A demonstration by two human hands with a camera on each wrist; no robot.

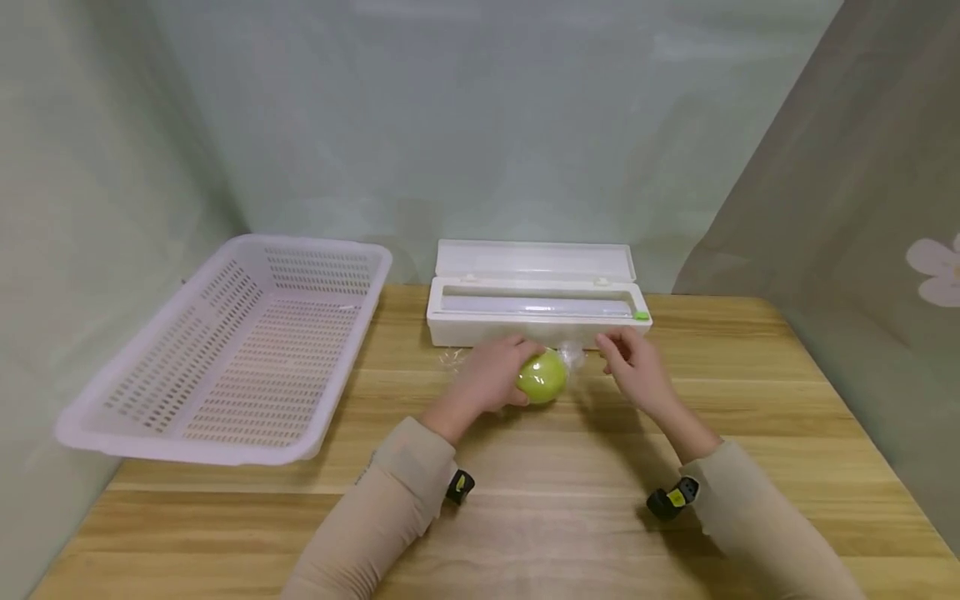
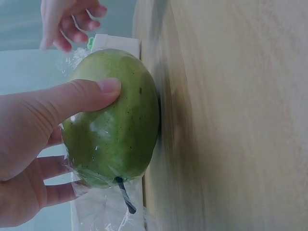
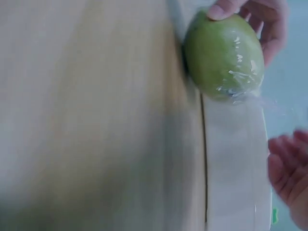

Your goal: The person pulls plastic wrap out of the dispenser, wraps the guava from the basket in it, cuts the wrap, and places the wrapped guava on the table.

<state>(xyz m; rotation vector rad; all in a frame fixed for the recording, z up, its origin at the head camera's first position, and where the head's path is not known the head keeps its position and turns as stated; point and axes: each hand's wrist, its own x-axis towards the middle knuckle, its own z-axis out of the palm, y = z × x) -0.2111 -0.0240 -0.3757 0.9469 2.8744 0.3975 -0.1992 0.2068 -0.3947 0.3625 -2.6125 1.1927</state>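
A green pear (image 1: pixel 543 377) with a dark stem rests on the table, with clear cling film (image 3: pixel 236 89) around it. My left hand (image 1: pixel 495 373) grips the pear from the left, its thumb (image 2: pixel 108 89) pressed on the skin and the fingers round the other side. Loose film (image 2: pixel 103 204) gathers by the stem in the left wrist view. A twisted tuft of film (image 1: pixel 572 357) sticks out on the pear's right. My right hand (image 1: pixel 636 367) hovers to the right of that tuft, apart from it, fingers loosely bent and holding nothing visible.
Behind the pear stands a white cling film box (image 1: pixel 540 332), its lid (image 1: pixel 536 260) raised, with a film roll (image 1: pixel 536 307) inside and a green slider (image 1: pixel 641 316) at the right end. A white slotted basket (image 1: pixel 348 350) stands on the left of the wooden table (image 1: pixel 555 533).
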